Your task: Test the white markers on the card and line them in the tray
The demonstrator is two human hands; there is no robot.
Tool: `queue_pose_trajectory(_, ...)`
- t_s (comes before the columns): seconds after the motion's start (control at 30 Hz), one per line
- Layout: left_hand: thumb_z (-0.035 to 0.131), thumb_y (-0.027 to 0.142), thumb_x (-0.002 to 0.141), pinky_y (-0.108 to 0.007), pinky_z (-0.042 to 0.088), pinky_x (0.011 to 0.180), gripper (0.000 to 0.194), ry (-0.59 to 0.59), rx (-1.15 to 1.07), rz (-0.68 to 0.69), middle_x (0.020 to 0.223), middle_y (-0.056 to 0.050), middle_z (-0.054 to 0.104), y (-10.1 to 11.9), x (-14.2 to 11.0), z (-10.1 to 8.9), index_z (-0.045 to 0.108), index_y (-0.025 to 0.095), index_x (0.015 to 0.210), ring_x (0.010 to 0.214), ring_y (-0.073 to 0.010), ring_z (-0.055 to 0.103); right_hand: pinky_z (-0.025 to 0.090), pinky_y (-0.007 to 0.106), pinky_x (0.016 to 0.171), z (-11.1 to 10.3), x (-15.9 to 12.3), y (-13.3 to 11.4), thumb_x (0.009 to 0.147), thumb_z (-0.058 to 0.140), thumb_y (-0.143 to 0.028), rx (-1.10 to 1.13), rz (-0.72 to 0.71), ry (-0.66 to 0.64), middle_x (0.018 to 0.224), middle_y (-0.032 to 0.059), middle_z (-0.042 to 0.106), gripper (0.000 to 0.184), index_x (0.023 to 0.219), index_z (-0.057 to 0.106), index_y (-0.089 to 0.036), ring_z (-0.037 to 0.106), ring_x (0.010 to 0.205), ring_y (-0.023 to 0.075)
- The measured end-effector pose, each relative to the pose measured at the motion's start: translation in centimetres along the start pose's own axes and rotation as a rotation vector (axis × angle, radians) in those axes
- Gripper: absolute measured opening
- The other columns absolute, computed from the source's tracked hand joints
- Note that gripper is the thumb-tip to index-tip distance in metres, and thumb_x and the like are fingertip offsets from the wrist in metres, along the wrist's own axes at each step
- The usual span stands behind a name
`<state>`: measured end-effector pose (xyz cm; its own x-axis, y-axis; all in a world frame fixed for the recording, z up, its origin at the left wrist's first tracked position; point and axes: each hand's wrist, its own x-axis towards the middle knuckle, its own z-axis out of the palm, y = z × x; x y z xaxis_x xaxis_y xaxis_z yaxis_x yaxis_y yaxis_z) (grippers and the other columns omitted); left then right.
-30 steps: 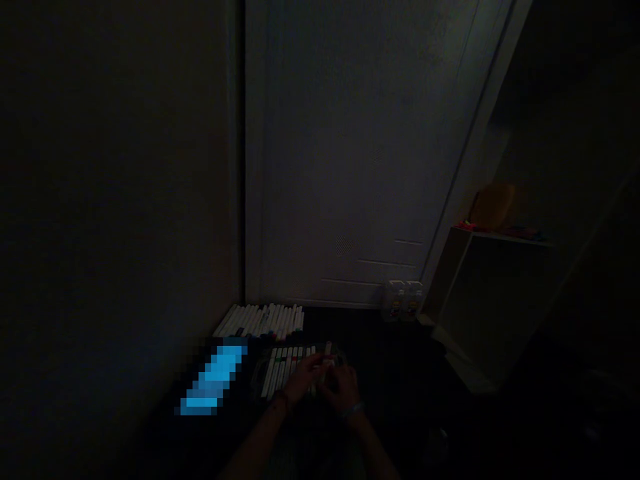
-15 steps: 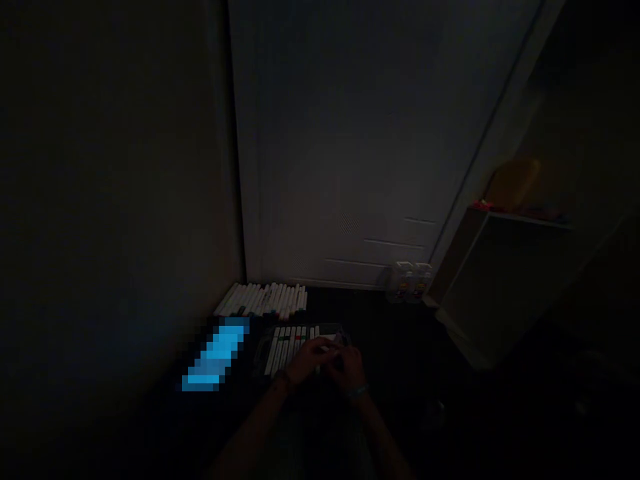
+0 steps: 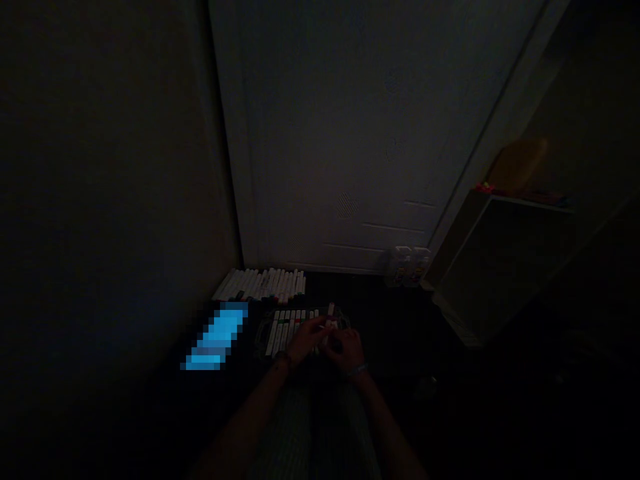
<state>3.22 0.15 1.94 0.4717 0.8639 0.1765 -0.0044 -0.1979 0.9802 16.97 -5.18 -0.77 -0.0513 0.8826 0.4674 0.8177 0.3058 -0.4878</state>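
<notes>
A white marker [image 3: 331, 311] stands tilted up between my hands, over the right part of a clear case [image 3: 262, 335]. My right hand [image 3: 349, 351] is closed around its lower part. From the left, my left hand [image 3: 306, 338] reaches in with its fingertips pinched at the same marker; the exact grip is hard to make out in the dark. Several white markers [image 3: 284, 333] lie side by side in the case, some with green or red bands. My left hand partly covers them.
Behind the case lies a row of several white markers [image 3: 263, 285]. A blurred glowing blue screen [image 3: 217, 337] is at left. Two clear containers [image 3: 410, 267] stand at the back against a pale panel [image 3: 345, 133]. At right stands a cabinet [image 3: 520, 260].
The marker now sticks up above my fingers, where before it lay low between them. My view has tipped down slightly, so the surroundings sit higher.
</notes>
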Motion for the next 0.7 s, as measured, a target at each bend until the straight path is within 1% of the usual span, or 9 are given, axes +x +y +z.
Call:
queue_pose_trajectory(0.07, 0.057, 0.040, 0.071, -0.030, 0.045, 0.079, 0.049, 0.040, -0.028, 0.015, 0.103, -0.007, 0.062, 0.27, -0.07, 0.13, 0.051, 0.016, 0.114, 0.088, -0.0182, 0.059, 0.029, 0.029, 0.080, -0.15, 0.04, -0.14, 0.071, 0.062, -0.037, 0.023, -0.005, -0.007, 0.076, -0.0015, 0.064, 0.015, 0.077, 0.062, -0.023, 0.052, 0.081, 0.0161)
queue_pose_trajectory(0.17, 0.056, 0.039, 0.073, -0.030, 0.045, 0.080, 0.065, 0.101, -0.072, 0.049, 0.099, -0.004, 0.062, 0.83, -0.29, 0.34, 0.031, 0.021, 0.130, 0.089, -0.0162, 0.058, 0.028, 0.029, 0.081, -0.22, 0.09, -0.38, 0.071, 0.061, -0.037, 0.049, -0.002, -0.004, 0.076, -0.0028, 0.064, 0.014, 0.076, 0.063, -0.024, 0.052, 0.081, 0.0154)
queue_pose_trajectory(0.23, 0.054, 0.040, 0.074, -0.030, 0.045, 0.078, 0.071, 0.102, -0.090, 0.053, 0.093, -0.002, 0.062, 1.08, -0.44, 0.41, 0.019, 0.023, 0.134, 0.085, -0.0150, 0.059, 0.028, 0.030, 0.081, -0.15, 0.10, -0.48, 0.071, 0.061, -0.036, 0.058, 0.008, 0.018, 0.076, -0.0032, 0.064, 0.013, 0.076, 0.063, -0.024, 0.053, 0.080, 0.0152)
queue_pose_trajectory(0.3, 0.052, 0.041, 0.075, -0.029, 0.045, 0.076, 0.072, 0.106, -0.084, 0.054, 0.093, -0.002, 0.061, 1.07, -0.47, 0.37, 0.015, 0.026, 0.135, 0.082, -0.0142, 0.059, 0.029, 0.030, 0.081, 0.00, 0.10, -0.48, 0.070, 0.061, -0.035, 0.074, 0.011, 0.041, 0.074, -0.0029, 0.064, 0.012, 0.076, 0.063, -0.024, 0.053, 0.079, 0.0156)
queue_pose_trajectory(0.37, 0.053, 0.042, 0.074, -0.028, 0.045, 0.075, 0.073, 0.108, -0.035, 0.050, 0.090, -0.001, 0.061, 0.79, -0.33, 0.23, 0.015, 0.026, 0.135, 0.081, -0.0144, 0.059, 0.029, 0.031, 0.080, 0.18, 0.12, -0.38, 0.070, 0.061, -0.034, 0.093, 0.001, 0.057, 0.075, -0.0025, 0.064, 0.011, 0.074, 0.063, -0.024, 0.054, 0.079, 0.0159)
queue_pose_trajectory(0.47, 0.055, 0.041, 0.073, -0.027, 0.044, 0.075, 0.072, 0.140, 0.020, 0.033, 0.084, 0.000, 0.061, 0.28, 0.03, 0.01, 0.021, 0.024, 0.134, 0.080, -0.0147, 0.058, 0.031, 0.031, 0.080, 0.44, 0.18, -0.16, 0.068, 0.062, -0.034, 0.119, 0.016, 0.063, 0.073, -0.0028, 0.063, 0.011, 0.071, 0.062, -0.023, 0.055, 0.075, 0.0152)
queue_pose_trajectory(0.53, 0.054, 0.041, 0.073, -0.027, 0.043, 0.078, 0.069, 0.137, 0.005, 0.046, 0.089, -0.001, 0.061, 0.13, 0.20, -0.05, 0.024, 0.023, 0.133, 0.084, -0.0153, 0.057, 0.030, 0.032, 0.082, 0.55, 0.22, -0.04, 0.069, 0.061, -0.033, 0.131, 0.018, 0.065, 0.074, -0.0028, 0.063, 0.010, 0.071, 0.063, -0.023, 0.055, 0.076, 0.0149)
queue_pose_trajectory(0.6, 0.053, 0.041, 0.073, -0.028, 0.042, 0.081, 0.065, 0.120, -0.022, 0.061, 0.098, -0.003, 0.061, 0.17, 0.25, -0.03, 0.030, 0.023, 0.131, 0.089, -0.0162, 0.056, 0.029, 0.033, 0.084, 0.60, 0.25, 0.04, 0.069, 0.060, -0.032, 0.139, 0.015, 0.064, 0.074, -0.0029, 0.063, 0.009, 0.071, 0.062, -0.023, 0.055, 0.077, 0.0148)
queue_pose_trajectory(0.7, 0.056, 0.043, 0.070, -0.028, 0.041, 0.084, 0.056, 0.109, -0.014, 0.033, 0.108, -0.003, 0.059, 0.37, 0.24, -0.04, 0.046, 0.022, 0.121, 0.096, -0.0179, 0.054, 0.029, 0.034, 0.085, 0.48, 0.23, -0.03, 0.069, 0.061, -0.031, 0.145, 0.016, 0.057, 0.074, -0.0032, 0.062, 0.008, 0.071, 0.062, -0.023, 0.055, 0.077, 0.0143)
